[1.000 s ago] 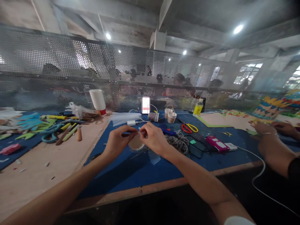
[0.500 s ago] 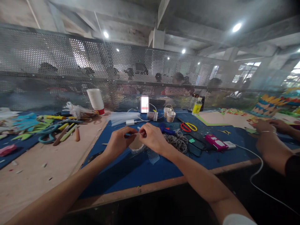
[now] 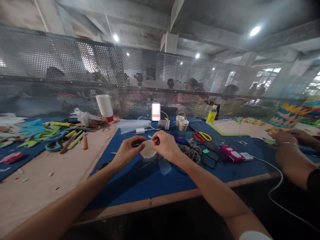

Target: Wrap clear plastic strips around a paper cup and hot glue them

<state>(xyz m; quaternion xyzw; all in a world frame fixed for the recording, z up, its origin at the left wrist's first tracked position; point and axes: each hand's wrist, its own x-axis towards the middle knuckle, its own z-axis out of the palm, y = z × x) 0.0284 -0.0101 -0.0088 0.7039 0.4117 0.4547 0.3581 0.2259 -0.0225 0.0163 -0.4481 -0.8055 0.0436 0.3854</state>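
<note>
A small pale paper cup (image 3: 148, 150) stands on the blue mat, its open top facing me. My left hand (image 3: 131, 148) is at the cup's left rim, thumb and fingers closed around the edge. Over the right rim, my right hand (image 3: 165, 145) pinches a small white piece (image 3: 149, 137) whose kind I cannot make out; only its end shows. Beside the cup lies a clear plastic strip (image 3: 165, 167). A tangle of grey cord (image 3: 191, 151) lies right of my right hand, with a blue-handled tool (image 3: 180, 140) by it.
Behind are a cord spool (image 3: 164, 124), small handled cups (image 3: 183, 125) and red-yellow scissors (image 3: 203, 136). Stacked paper cups (image 3: 104, 107) and teal scissors (image 3: 53, 141) are left. A magenta box (image 3: 232, 154) and cable lie right, near another person's hands (image 3: 285, 137).
My hands have moved slightly apart, from fingertips nearly together above the cup to opposite sides of its rim. More of the cup's inside shows. The view has shifted a little.
</note>
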